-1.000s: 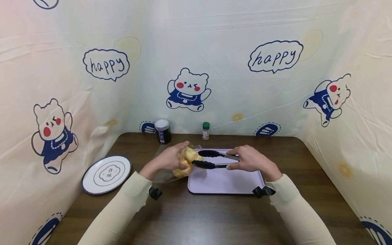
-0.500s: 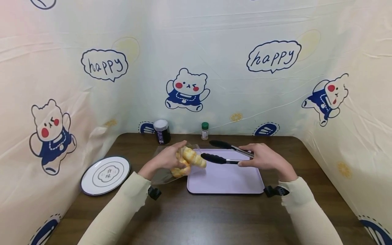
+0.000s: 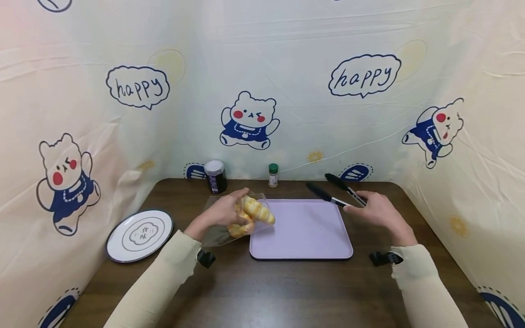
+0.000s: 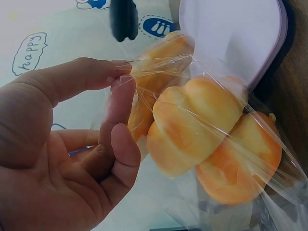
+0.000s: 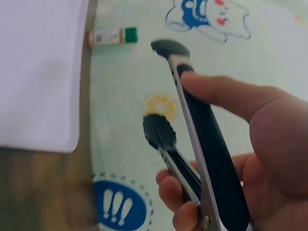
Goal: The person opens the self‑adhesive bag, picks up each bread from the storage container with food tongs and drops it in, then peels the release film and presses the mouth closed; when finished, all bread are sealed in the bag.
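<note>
My left hand [image 3: 225, 212] pinches the edge of a clear plastic bag [image 4: 284, 192] between thumb and forefinger. Several golden bread rolls [image 4: 199, 122] lie in the bag, seen through the film in the left wrist view. One paler ridged roll [image 3: 259, 210] points out at the bag's mouth, overlapping the left edge of a lilac tray [image 3: 303, 234]. My right hand [image 3: 379, 209] grips a pair of kitchen tongs [image 5: 207, 134] with black tips and steel arms. The tongs are spread with nothing between them, by the tray's back right corner.
A white plate [image 3: 139, 234] with a dark rim sits at the left of the brown wooden table [image 3: 262, 291]. Behind the tray stand a dark jar with a white lid [image 3: 216, 176] and a small green-capped bottle [image 3: 273, 176]. A printed cloth [image 3: 303, 127] hangs close behind.
The tongs have let go of the pale roll, and my right hand has carried them right and back, away from the bag. The roll's end has come further out over the tray.
</note>
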The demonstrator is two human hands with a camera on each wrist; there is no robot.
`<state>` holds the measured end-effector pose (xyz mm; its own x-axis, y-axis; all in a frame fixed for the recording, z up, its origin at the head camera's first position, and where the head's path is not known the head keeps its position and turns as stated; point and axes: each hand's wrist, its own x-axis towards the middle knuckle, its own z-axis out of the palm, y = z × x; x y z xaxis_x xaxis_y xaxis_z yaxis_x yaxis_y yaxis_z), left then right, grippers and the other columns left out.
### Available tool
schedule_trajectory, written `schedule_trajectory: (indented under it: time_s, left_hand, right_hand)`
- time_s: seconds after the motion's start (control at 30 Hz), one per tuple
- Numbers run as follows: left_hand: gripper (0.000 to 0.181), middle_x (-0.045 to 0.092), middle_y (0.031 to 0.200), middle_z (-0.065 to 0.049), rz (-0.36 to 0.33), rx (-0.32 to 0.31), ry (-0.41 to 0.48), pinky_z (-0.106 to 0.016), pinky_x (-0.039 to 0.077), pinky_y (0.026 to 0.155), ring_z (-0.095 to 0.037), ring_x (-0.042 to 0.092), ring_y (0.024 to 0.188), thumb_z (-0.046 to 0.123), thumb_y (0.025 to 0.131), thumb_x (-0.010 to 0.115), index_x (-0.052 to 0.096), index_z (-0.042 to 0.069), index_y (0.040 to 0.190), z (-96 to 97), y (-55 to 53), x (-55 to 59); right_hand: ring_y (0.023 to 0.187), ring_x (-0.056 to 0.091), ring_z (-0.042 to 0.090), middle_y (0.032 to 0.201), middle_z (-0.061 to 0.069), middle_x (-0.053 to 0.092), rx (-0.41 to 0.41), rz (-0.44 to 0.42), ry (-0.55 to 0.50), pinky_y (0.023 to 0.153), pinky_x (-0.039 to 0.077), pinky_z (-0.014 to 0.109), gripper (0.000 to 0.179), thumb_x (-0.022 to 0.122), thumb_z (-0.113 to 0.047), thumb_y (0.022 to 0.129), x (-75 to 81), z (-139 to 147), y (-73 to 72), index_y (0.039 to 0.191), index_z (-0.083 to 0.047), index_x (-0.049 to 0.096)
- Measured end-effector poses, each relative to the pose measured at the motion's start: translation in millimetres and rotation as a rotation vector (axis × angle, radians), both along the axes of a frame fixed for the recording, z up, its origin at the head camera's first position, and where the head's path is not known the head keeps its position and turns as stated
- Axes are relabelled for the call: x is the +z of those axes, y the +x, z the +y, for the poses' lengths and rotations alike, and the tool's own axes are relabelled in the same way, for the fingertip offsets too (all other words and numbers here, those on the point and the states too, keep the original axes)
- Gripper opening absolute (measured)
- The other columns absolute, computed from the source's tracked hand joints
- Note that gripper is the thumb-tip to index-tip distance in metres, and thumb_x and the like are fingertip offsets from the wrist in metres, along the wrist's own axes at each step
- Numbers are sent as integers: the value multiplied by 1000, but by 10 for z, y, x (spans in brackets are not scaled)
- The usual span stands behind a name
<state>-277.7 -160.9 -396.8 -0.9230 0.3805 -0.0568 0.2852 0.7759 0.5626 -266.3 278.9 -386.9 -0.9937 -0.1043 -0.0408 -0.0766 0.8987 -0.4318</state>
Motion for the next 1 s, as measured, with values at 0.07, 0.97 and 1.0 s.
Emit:
schedule_trajectory:
  time_s: [0.07,0.97,1.0]
  left_hand:
    - [98,33,162,-14,0,0,-1,-55,33,118,-37,37,146,18,75,86,32,8,156,1,2,4]
    - [97,31,164,-12,-32,24,30,-56,34,117,-38,36,146,17,77,85,30,10,157,-24,12,32]
    - [97,31,163,-13,-29,22,31,-56,34,117,-38,35,146,17,77,85,30,9,157,-27,10,33]
  right_hand:
    - [106,58,39,127,26,62,-37,-16,-2,85,51,54,87,65,-64,86,-46,68,-17,140,2,50]
    - [78,54,33,90,21,56,-223,-173,70,62,48,39,66,69,-54,86,-783,597,-194,102,9,54]
    - [77,54,32,88,20,56,-227,-191,68,60,47,38,66,69,-54,86,-791,598,-188,102,8,54]
